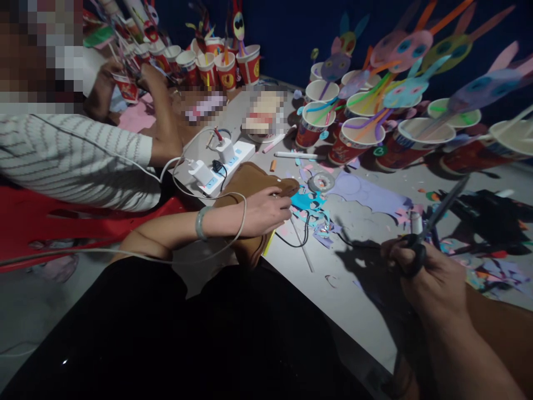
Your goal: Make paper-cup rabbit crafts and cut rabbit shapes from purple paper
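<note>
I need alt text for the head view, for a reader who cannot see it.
A person's right hand holds scissors above a table with paper scraps. The left hand is beside blue paper; red cups with paper figures are behind.

Dark-striped on white across the sleeve (pixel 83 153); lilac on the paper sheet (pixel 368 194); red and pale-rimmed on the cups (pixel 356 145); black on the scissor handles (pixel 415 260); perhaps grey-green, light being dim, on the bangle (pixel 200 224).

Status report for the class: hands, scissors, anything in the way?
Right hand: grip on black-handled metal scissors. Left hand: over brown flat sheet, hold unclear. Thin white cable: across left wrist.
</note>
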`<state>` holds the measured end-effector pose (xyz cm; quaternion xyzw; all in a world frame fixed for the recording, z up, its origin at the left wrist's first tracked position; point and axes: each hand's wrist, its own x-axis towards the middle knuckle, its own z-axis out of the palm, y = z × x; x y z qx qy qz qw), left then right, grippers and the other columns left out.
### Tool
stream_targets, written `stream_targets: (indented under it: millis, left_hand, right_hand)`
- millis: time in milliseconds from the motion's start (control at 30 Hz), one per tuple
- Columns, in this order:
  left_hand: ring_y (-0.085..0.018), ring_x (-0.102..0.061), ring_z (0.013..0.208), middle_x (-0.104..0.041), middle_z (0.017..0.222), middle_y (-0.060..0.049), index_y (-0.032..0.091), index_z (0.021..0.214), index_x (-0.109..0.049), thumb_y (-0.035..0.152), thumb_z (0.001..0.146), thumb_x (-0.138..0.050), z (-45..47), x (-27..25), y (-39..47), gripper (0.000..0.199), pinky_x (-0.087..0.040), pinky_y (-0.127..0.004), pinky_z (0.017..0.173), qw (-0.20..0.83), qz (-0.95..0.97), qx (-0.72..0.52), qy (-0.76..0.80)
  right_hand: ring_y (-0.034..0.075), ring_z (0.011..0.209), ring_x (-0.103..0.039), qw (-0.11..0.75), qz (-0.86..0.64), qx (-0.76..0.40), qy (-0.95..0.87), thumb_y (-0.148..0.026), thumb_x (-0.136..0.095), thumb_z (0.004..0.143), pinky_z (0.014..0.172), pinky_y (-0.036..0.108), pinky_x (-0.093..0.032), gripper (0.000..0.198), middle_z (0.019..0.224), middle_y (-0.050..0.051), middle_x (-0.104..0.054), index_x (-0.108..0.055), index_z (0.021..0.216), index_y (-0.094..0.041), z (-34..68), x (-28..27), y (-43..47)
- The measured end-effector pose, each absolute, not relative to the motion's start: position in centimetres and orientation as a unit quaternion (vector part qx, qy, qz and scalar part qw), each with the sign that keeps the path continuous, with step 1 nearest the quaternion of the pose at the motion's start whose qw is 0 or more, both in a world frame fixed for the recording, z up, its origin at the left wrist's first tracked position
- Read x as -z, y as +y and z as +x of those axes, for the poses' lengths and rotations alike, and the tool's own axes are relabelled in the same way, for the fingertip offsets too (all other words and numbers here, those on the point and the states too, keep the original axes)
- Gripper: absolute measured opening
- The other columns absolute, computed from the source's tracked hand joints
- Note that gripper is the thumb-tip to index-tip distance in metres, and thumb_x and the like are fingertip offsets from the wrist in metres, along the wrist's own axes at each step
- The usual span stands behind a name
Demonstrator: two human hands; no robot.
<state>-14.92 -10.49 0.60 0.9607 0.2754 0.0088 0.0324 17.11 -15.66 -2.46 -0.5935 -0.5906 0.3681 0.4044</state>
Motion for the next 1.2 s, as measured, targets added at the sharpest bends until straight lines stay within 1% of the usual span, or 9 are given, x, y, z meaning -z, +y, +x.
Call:
stream_targets:
  millis: [100, 200, 367, 467, 733, 867, 1067, 1200]
  left_hand:
    - [-0.018, -0.056, 0.088, -0.063, 0.106, -0.011, 0.014, 0.09, -0.066, 0.014, 0.092, -0.038, -14.0, -0.1, -10.2, 0.028, -0.034, -0.036, 0.091, 0.003, 0.956, -0.004, 0.293]
    - [-0.017, -0.053, 0.079, -0.063, 0.102, -0.01, 0.016, 0.083, -0.066, 0.013, 0.091, -0.04, -13.6, 0.1, -9.7, 0.027, -0.032, -0.037, 0.082, 0.008, 0.957, 0.004, 0.289]
    - [-0.017, -0.051, 0.08, -0.063, 0.096, -0.008, 0.017, 0.075, -0.065, 0.014, 0.089, -0.046, -13.1, -0.1, -8.9, 0.024, -0.028, -0.037, 0.077, 0.049, 0.966, 0.004, 0.255]
    - [-0.017, -0.049, 0.077, -0.062, 0.093, -0.008, 0.016, 0.072, -0.064, 0.014, 0.089, -0.046, -12.9, -0.4, -8.6, 0.024, -0.027, -0.037, 0.076, 0.061, 0.968, 0.023, 0.243]
    - [-0.016, -0.047, 0.076, -0.063, 0.096, -0.009, 0.015, 0.077, -0.066, 0.011, 0.088, -0.043, -12.3, -1.2, -8.1, 0.026, -0.026, -0.037, 0.075, 0.093, 0.961, 0.074, 0.25]
    - [-0.016, -0.047, 0.074, -0.064, 0.094, -0.008, 0.015, 0.077, -0.066, 0.012, 0.088, -0.043, -12.2, -1.1, -8.0, 0.026, -0.026, -0.036, 0.075, 0.094, 0.961, 0.073, 0.252]
    - [-0.017, -0.048, 0.074, -0.063, 0.093, -0.008, 0.016, 0.075, -0.064, 0.013, 0.089, -0.043, -12.5, -0.5, -7.7, 0.025, -0.027, -0.036, 0.075, 0.096, 0.964, 0.062, 0.242]
    - [-0.017, -0.051, 0.078, -0.063, 0.096, -0.008, 0.016, 0.077, -0.062, 0.018, 0.09, -0.045, -12.9, -0.9, -7.4, 0.021, -0.03, -0.036, 0.078, 0.135, 0.965, 0.041, 0.222]
  right_hand:
    - [0.013, 0.053, -0.047, 0.399, -0.597, -0.371, -0.589, -0.038, -0.066, 0.074, 0.05, 0.026, -0.037, 0.023, 0.059, -0.001, -0.055, -0.057, 0.061, -0.02, 17.1, 2.3, -15.6]
    - [0.013, 0.053, -0.048, 0.393, -0.606, -0.363, -0.589, -0.037, -0.066, 0.074, 0.05, 0.026, -0.037, 0.022, 0.059, 0.0, -0.056, -0.058, 0.062, -0.02, 17.2, 2.3, -15.7]
    - [0.012, 0.053, -0.048, 0.398, -0.603, -0.369, -0.584, -0.036, -0.067, 0.074, 0.049, 0.025, -0.037, 0.021, 0.06, -0.001, -0.057, -0.059, 0.063, -0.02, 17.3, 2.3, -15.8]
    - [0.012, 0.052, -0.047, 0.402, -0.594, -0.377, -0.587, -0.039, -0.067, 0.075, 0.048, 0.025, -0.037, 0.024, 0.059, -0.001, -0.056, -0.059, 0.063, -0.02, 17.4, 2.4, -15.8]
    - [0.012, 0.051, -0.047, 0.398, -0.6, -0.375, -0.584, -0.041, -0.066, 0.075, 0.048, 0.026, -0.037, 0.025, 0.059, -0.001, -0.056, -0.058, 0.063, -0.02, 17.3, 2.5, -15.7]
    - [0.013, 0.051, -0.047, 0.393, -0.602, -0.372, -0.588, -0.046, -0.067, 0.074, 0.048, 0.026, -0.038, 0.03, 0.058, 0.0, -0.055, -0.057, 0.061, -0.02, 17.2, 2.2, -15.7]
    - [0.013, 0.051, -0.046, 0.392, -0.608, -0.378, -0.578, -0.045, -0.068, 0.074, 0.047, 0.026, -0.037, 0.029, 0.058, 0.0, -0.055, -0.057, 0.062, -0.02, 17.0, 2.1, -15.7]
    - [0.013, 0.052, -0.047, 0.389, -0.607, -0.371, -0.585, -0.044, -0.067, 0.074, 0.049, 0.026, -0.037, 0.028, 0.059, 0.0, -0.055, -0.058, 0.062, -0.02, 17.1, 2.2, -15.7]
